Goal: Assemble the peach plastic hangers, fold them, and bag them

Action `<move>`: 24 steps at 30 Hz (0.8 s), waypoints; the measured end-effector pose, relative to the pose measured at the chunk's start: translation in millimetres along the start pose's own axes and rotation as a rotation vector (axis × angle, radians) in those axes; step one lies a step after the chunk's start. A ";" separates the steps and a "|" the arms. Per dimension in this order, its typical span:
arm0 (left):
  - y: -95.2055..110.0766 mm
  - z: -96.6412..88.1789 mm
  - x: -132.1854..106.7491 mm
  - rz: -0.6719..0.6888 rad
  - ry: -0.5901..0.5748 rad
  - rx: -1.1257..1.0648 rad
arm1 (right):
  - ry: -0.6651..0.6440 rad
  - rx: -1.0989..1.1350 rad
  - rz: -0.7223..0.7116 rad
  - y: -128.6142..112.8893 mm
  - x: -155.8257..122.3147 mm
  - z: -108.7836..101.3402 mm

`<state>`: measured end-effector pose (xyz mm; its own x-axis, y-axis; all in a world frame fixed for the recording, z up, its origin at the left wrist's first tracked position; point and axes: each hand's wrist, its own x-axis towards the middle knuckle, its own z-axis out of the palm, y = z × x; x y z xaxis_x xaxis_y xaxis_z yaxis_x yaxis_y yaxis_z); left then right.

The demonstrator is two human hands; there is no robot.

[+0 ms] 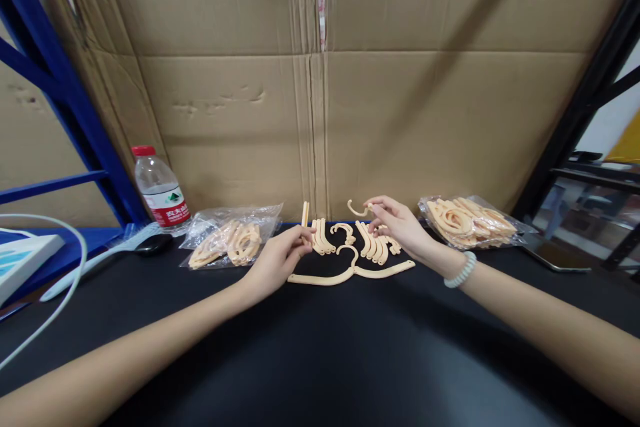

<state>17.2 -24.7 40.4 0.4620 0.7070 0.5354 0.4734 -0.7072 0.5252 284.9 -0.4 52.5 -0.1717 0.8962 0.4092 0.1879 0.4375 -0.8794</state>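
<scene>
My left hand point(283, 255) is closed around a short straight peach plastic bar point(305, 213), holding it upright above the black table point(320, 353). My right hand point(395, 223) pinches a small peach hook piece point(356, 209) between thumb and fingers, a bead bracelet on its wrist. Between the hands lie several loose curved peach parts point(373, 247) and an assembled peach hanger point(350, 271) flat on the table.
Two clear bags of peach parts sit at the left point(230, 240) and right point(467, 220). A water bottle point(160, 193) stands at the back left by blue shelving. A cardboard wall point(320, 93) closes the back. A phone point(550, 255) lies far right.
</scene>
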 end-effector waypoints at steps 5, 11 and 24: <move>30.5 5.9 -18.4 -0.034 -0.048 -0.244 | -0.163 0.247 0.189 -17.4 -53.2 11.7; 40.6 19.9 -31.1 0.028 -0.095 -0.302 | -0.090 0.474 0.270 -15.6 -87.8 25.8; 38.7 36.0 -41.4 -0.299 -0.107 -0.814 | -0.032 0.648 0.377 -3.2 -95.8 36.5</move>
<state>43.4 -80.9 14.8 0.4913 0.8325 0.2560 -0.0777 -0.2508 0.9649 265.4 -90.4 7.2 -0.2379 0.9698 0.0533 -0.3664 -0.0388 -0.9296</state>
